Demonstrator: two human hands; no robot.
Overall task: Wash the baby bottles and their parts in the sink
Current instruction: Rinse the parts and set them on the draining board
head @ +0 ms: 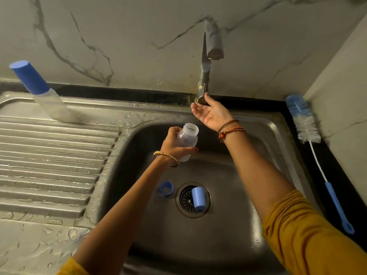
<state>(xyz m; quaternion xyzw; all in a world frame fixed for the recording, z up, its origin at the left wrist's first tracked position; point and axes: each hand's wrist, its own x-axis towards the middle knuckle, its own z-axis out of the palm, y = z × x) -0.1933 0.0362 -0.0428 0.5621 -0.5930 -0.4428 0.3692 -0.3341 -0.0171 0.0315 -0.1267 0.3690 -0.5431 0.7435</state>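
Note:
My left hand (174, 146) grips a clear open baby bottle (187, 140) over the steel sink (264, 132), mouth tilted up toward the tap. My right hand (210, 114) is palm up with relaxed fingers, its thumb touching the base of the tap (204, 76). No water runs from the spout. On the sink floor a blue cap (198, 198) lies on its side over the drain (183, 199), and a blue collar ring (166, 188) sits just left of it. A second bottle with a blue cap (39, 90) stands on the draining board.
A ribbed wet draining board (49, 155) fills the left. A blue and white bottle brush (311, 143) lies along the black counter strip on the right, beside the side wall. A marble wall rises behind the tap.

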